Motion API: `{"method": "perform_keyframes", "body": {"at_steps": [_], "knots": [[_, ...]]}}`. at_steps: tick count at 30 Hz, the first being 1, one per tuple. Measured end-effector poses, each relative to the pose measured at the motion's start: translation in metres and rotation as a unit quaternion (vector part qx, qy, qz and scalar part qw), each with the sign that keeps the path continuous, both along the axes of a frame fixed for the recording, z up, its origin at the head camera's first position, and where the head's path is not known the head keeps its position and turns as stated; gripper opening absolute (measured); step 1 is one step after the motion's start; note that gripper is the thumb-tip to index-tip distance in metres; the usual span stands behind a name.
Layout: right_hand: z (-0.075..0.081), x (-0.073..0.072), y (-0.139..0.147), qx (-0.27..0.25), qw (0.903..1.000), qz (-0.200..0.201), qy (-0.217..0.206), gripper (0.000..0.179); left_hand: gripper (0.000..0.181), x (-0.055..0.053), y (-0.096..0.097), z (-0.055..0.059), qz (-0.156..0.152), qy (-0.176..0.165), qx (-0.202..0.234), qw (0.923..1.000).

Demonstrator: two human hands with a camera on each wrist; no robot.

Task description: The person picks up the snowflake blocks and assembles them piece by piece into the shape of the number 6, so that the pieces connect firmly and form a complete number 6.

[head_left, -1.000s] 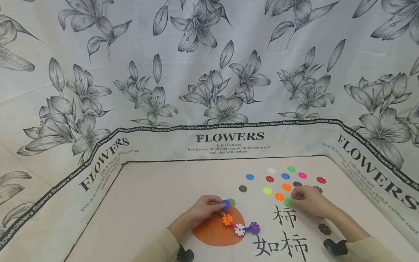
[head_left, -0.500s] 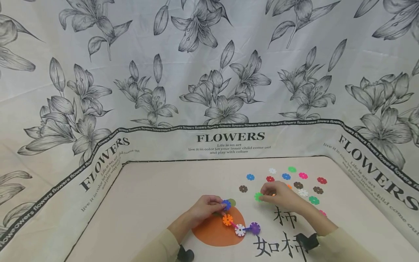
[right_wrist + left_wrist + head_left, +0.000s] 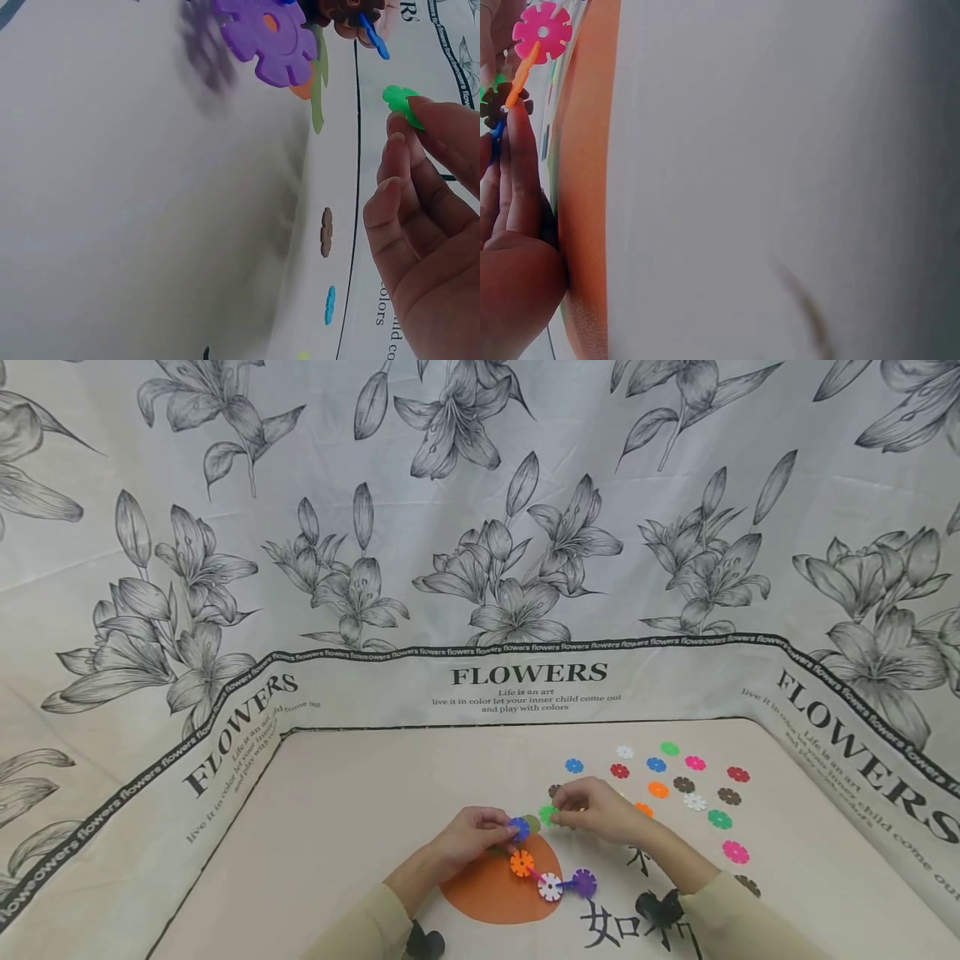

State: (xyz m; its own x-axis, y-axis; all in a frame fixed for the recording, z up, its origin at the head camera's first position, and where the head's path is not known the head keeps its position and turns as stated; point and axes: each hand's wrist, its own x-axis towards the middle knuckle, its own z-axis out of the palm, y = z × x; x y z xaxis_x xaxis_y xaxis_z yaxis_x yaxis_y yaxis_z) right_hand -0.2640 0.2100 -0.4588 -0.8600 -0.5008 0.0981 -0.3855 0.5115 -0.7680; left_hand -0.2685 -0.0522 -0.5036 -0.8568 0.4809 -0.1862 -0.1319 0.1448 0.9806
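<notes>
My left hand (image 3: 472,837) pinches a blue snowflake disc (image 3: 518,829) at one end of a chain of notched plastic discs. Along the chain come a brown disc (image 3: 495,106), an orange disc (image 3: 522,863), a pink disc (image 3: 543,34), a white disc (image 3: 551,887) and, at the far end, a purple disc (image 3: 584,883). Between thumb and fingertips my right hand (image 3: 600,812) holds a loose green snowflake disc (image 3: 547,815), just right of the blue one. A small gap separates the two in the head view. The chain hangs over an orange fruit print (image 3: 483,893) on the mat.
Loose snowflake discs lie scattered at the back right, among them a red disc (image 3: 619,771), a pink disc (image 3: 736,852) and a teal-green disc (image 3: 720,819). Black written characters (image 3: 611,925) mark the mat at the front. Flower-printed cloth (image 3: 525,672) walls the table's far side.
My right hand has carried the green disc leftward from the scattered discs to beside the chain. The left hand and the chain have stayed in place.
</notes>
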Motion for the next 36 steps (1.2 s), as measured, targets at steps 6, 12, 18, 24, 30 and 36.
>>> {"method": "perform_keyframes", "body": {"at_steps": [6,12,18,24,30,36], "knots": [[-0.006,-0.005,-0.004,0.005,0.9997,0.019,0.013,0.011,0.015,0.001,-0.001,0.002,-0.006,0.002,-0.004,1.0000],[-0.007,-0.007,-0.007,0.006,0.9996,0.025,0.007,0.012,0.015,0.001,-0.001,0.003,-0.006,0.004,-0.008,0.9999],[-0.006,-0.007,-0.011,-0.014,0.9991,0.040,0.002,0.011,0.015,0.000,-0.001,0.001,-0.007,-0.001,-0.009,0.9999],[-0.010,-0.012,-0.013,-0.013,0.9985,0.052,-0.005,0.012,0.015,-0.001,0.000,0.000,-0.008,-0.003,-0.002,1.0000],[-0.009,-0.015,-0.016,-0.020,0.9970,0.073,-0.016,0.012,0.015,0.000,-0.001,0.001,-0.007,-0.005,-0.005,0.9999],[-0.004,-0.014,-0.022,-0.015,0.9969,0.076,-0.013,0.010,0.013,0.000,-0.001,0.001,-0.008,-0.005,-0.005,0.9999]]}}
